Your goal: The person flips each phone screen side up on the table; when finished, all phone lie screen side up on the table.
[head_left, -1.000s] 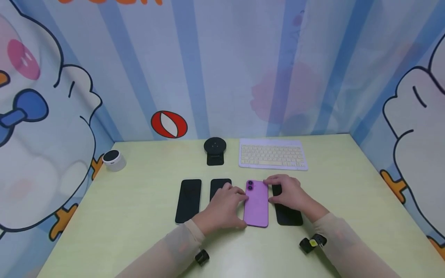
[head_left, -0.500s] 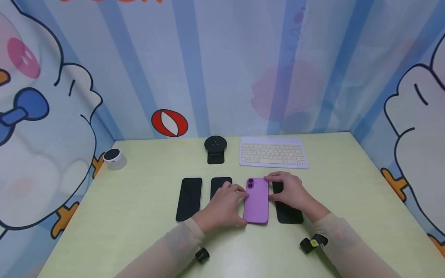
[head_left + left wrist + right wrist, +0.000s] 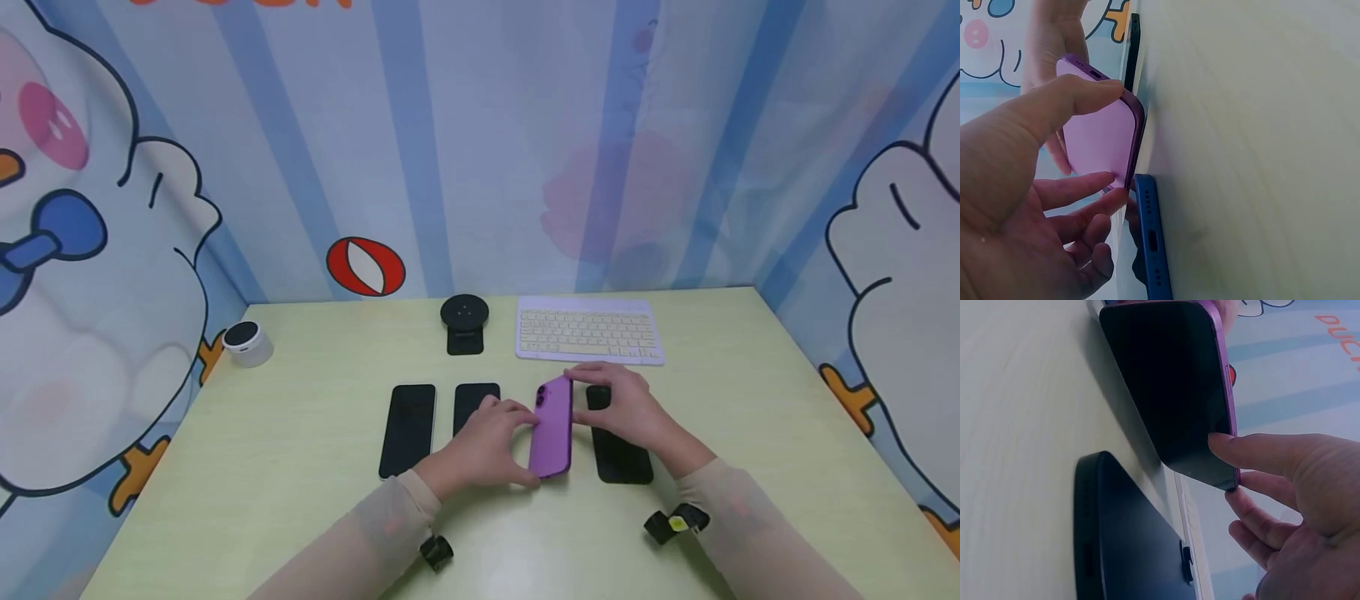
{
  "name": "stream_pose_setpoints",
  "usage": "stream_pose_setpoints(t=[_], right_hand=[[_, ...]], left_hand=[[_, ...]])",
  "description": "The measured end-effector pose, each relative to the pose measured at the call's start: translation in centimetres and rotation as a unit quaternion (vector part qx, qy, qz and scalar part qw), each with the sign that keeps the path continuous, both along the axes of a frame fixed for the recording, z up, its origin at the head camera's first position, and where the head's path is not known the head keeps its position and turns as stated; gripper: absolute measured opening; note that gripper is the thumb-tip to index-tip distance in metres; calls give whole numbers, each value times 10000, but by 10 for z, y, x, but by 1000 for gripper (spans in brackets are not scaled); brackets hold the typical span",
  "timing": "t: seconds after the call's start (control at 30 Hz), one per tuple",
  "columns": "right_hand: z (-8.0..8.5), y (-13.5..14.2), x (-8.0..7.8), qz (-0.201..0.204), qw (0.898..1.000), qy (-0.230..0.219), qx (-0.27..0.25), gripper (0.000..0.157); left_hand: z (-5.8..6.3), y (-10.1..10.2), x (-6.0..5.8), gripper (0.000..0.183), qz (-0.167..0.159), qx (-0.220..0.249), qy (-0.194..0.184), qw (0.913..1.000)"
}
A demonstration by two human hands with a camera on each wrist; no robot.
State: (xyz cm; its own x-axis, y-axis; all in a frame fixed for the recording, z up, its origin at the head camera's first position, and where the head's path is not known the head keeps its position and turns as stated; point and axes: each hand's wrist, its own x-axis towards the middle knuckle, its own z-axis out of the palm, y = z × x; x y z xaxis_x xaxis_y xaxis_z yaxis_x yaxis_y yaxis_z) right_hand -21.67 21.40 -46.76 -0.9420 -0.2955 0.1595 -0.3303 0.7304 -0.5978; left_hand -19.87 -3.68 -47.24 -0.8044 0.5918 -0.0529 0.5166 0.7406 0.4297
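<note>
A purple phone (image 3: 552, 429) is tilted up on its left long edge, its back and cameras facing left in the head view. My left hand (image 3: 483, 446) holds it at the lower left, thumb at the bottom end and fingertips at the left edge. My right hand (image 3: 628, 407) pinches its raised right side; the thumb lies on the dark screen (image 3: 1160, 381) in the right wrist view. Beneath the right hand lies a black phone (image 3: 624, 457), camera bump up. The left hand partly covers another dark phone (image 3: 474, 400), whose blue edge (image 3: 1152, 240) shows in the left wrist view.
Further left lies a black-screened phone (image 3: 407, 431). Behind the row stand a black round-topped stand (image 3: 464, 312) and a lilac keyboard (image 3: 588, 332). A small white cylinder with a black top (image 3: 248, 344) is at the table's left edge. Printed curtains enclose the table (image 3: 322, 350).
The purple phone lay flat between the hands; its right edge has since come up, tipping it leftward. My right hand has moved slightly up and left with it. The left hand has barely shifted.
</note>
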Motion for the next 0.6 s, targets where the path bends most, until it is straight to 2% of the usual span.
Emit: stream_pose_setpoints(t=[0.23, 0.6], right_hand=[[4, -7, 1, 156, 9993, 243, -243, 61], [7, -16, 1, 397, 9978, 114, -525, 65]], left_hand=[[0, -2, -1, 82, 91, 280, -232, 9993], [6, -8, 1, 82, 157, 923, -593, 9938]])
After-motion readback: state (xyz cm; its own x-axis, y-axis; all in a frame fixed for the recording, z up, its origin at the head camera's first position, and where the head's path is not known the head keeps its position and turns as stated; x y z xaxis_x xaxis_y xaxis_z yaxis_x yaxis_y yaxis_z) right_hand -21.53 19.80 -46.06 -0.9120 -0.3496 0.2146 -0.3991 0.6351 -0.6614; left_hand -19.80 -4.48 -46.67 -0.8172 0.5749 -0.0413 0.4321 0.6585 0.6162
